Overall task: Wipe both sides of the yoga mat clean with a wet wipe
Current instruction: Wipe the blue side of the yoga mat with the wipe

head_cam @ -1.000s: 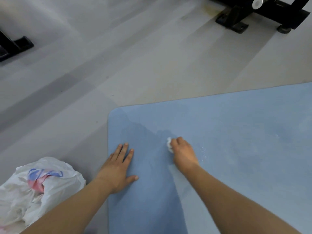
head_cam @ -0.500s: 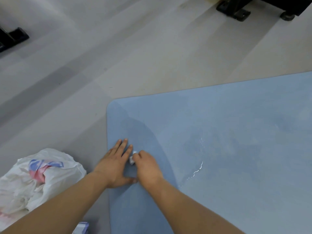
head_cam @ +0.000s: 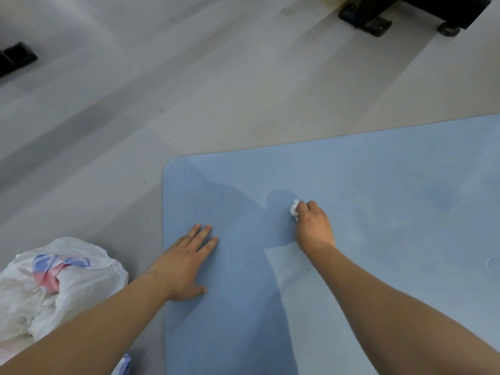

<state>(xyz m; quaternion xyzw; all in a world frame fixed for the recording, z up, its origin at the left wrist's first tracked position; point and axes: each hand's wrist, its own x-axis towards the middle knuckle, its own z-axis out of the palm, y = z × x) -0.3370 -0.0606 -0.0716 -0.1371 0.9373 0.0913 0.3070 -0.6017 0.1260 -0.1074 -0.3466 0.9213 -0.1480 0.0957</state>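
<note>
Your two forearms come in from the bottom corners of the frame. At lower left, just off the mat (head_cam: 378, 207) on the grey floor (head_cam: 135, 117), lies a crumpled white plastic bag (head_cam: 54, 285) with blue and pink print; a small blue-and-white scrap (head_cam: 124, 365) peeks out at the bottom edge beside your left forearm, too cut off to identify.

The blue mat lies flat on the floor and fills the lower right of the frame, its rounded corner at centre left. Your left hand (head_cam: 184, 266) rests flat on the mat near its left edge, fingers straight and spread slightly, grasping nothing. A darker, damp-looking patch runs from that corner across the mat between your hands.

Further up, right of centre, your right hand (head_cam: 313, 226) is curled round a wadded white wipe (head_cam: 294, 208), pressing it onto the mat at the edge of the damp patch. The wipe shows only at your fingertips.

Beyond the mat, black equipment feet (head_cam: 370, 18) stand at upper right, and another black foot (head_cam: 16, 59) sits at the left edge.
</note>
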